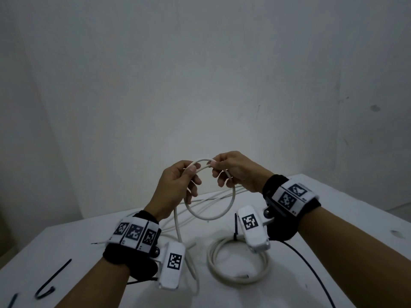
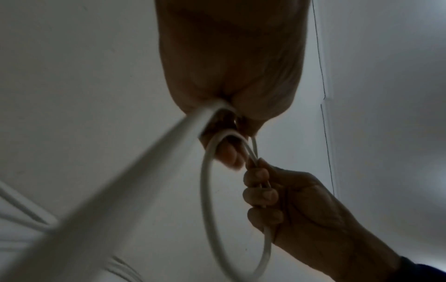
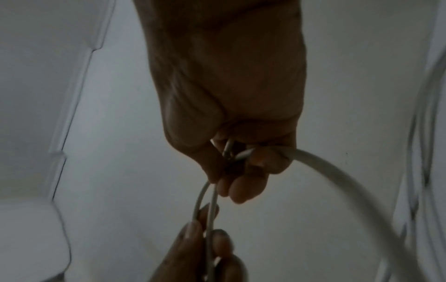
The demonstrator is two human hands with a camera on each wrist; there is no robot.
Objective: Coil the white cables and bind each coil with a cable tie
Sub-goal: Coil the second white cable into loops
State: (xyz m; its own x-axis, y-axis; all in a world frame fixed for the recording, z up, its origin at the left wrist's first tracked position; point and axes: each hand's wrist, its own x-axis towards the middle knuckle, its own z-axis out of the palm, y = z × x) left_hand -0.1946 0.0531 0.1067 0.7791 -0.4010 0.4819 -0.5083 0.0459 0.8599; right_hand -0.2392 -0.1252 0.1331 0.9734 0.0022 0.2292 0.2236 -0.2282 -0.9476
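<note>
— So where's the white cable (image 1: 230, 202)?
— Looped above the counter (image 1: 66, 238), top arc pinched by left hand (image 1: 175, 185) fingers (image 1: 193, 168) and right hand (image 1: 235, 172) fingers, both curled round it.

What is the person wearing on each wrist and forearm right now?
The forearms are bare, no sleeves. The left hand has a black fabric wristband with a white strip of three black-and-white square markers, plus a white camera housing bearing one marker. The right hand has a matching black band, marker strip and white housing; a thin black cable trails from it.
</note>
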